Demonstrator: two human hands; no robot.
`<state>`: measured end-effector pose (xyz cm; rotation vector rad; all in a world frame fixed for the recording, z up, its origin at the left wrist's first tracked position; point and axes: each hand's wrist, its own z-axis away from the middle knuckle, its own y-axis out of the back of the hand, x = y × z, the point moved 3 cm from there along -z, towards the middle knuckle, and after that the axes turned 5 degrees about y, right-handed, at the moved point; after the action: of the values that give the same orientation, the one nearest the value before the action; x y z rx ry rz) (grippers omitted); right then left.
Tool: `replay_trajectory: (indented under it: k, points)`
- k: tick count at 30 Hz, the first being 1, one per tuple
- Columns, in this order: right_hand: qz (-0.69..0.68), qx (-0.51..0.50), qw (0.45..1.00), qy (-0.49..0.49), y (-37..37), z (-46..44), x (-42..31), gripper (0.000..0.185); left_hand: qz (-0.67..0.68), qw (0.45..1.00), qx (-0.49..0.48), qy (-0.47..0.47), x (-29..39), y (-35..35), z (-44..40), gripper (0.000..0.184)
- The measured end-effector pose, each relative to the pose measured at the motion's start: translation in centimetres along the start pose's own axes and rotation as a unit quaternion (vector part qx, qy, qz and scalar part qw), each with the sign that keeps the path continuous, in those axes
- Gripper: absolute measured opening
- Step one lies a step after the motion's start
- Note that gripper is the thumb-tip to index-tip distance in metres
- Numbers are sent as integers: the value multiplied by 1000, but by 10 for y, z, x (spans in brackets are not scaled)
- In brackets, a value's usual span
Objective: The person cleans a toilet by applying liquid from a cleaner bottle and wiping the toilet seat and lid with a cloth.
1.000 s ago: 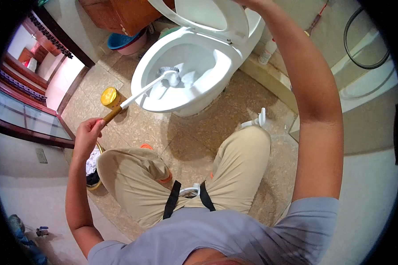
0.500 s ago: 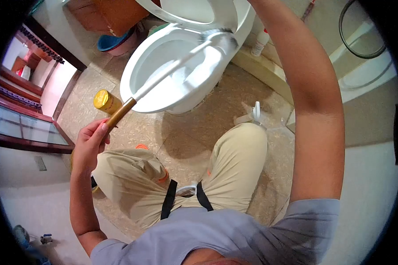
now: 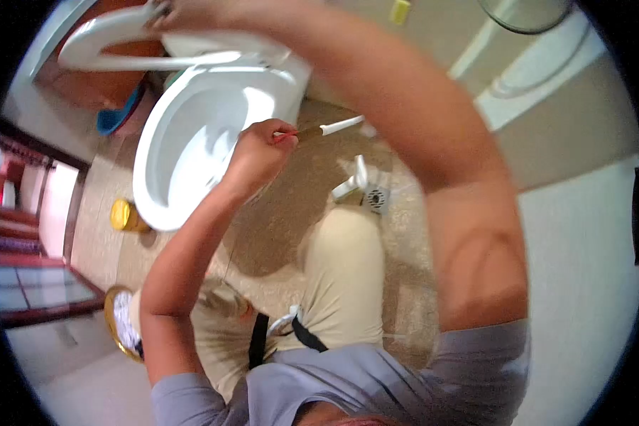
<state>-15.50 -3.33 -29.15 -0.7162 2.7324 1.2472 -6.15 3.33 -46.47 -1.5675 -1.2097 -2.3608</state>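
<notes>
My left hand (image 3: 263, 153) is closed around the toilet brush (image 3: 342, 126), holding its brown-gold handle. The white shaft points right, and the brush head is hidden behind my right forearm. At the top left, my right hand (image 3: 181, 14) has its fingers at the outer edge of the raised toilet seat (image 3: 92, 53) and appears to grip it; blur softens the fingers. Below lies the open white toilet bowl (image 3: 143, 167), to the left of my left hand.
A yellow canister (image 3: 124, 215) stands on the tiled floor left of the toilet. Behind it sits a blue basin (image 3: 113, 119). White plastic pieces (image 3: 351, 181) lie beside a floor drain (image 3: 376, 199). A gold-rimmed bin (image 3: 113, 319) is by my left knee.
My left hand has carried the brush rightward, away from over the bowl. My right hand has come into view at the seat's edge. The view has shifted, moving the toilet leftward.
</notes>
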Motion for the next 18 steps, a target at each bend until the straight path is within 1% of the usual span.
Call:
replay_trajectory:
  k: [1, 2, 3, 4, 5, 6, 7, 8, 10, 11, 12, 14, 15, 16, 17, 18]
  points:
    - [-2, 5, 1000, -1, 0, 6, -8, 24, -40, 999, 12, -19, 3, -19, -24, 32]
    - [129, 41, 991, 10, -24, 8, -6, 37, 20, 982, 78, -170, -23, -52, -62, 32]
    - [115, 21, 993, -28, -27, 13, -7, 39, 51, 971, 93, -214, -24, -72, -81, 31]
    - [86, 37, 995, -19, -24, 24, -10, 37, 79, 957, 106, -259, -25, -92, -100, 30]
    - [77, 20, 996, -46, -32, 26, -11, 35, 70, 974, 71, -201, 6, -99, -100, 28]
    - [65, -15, 997, -46, -32, 30, -16, 36, 61, 987, 40, -142, 38, -106, -96, 26]
    - [52, -41, 997, -39, -28, 33, -22, 39, 49, 995, 12, -80, 57, -117, -96, 24]
    - [48, -43, 998, -23, -29, 37, -23, 41, 66, 996, -1, -66, 63, -135, -111, 25]
    - [47, -38, 998, -3, -31, 39, -18, 42, 207, 971, -20, -114, 80, -176, -135, 26]
    - [52, -31, 998, 7, -30, 38, -16, 42, 281, 940, -65, -184, 76, -210, -167, 44]
    - [55, -23, 998, 14, -29, 37, -13, 42, 369, 889, -115, -245, 85, -231, -177, 66]
    - [37, 10, 999, -14, -22, 29, -7, 40, 252, 928, -100, -256, 98, -237, -173, 80]
    - [23, 27, 999, -30, -16, 23, 1, 39, 244, 914, -126, -300, 89, -245, -182, 81]
    - [16, 37, 999, -20, -8, 12, 13, 34, 194, 924, -143, -296, 85, -227, -169, 79]
    - [-8, 63, 998, -29, -5, -1, 34, 29, 192, 925, -136, -299, 76, -202, -143, 74]
    - [-4, 79, 996, -45, 7, -14, 49, 30, 190, 925, -128, -302, 70, -175, -115, 69]
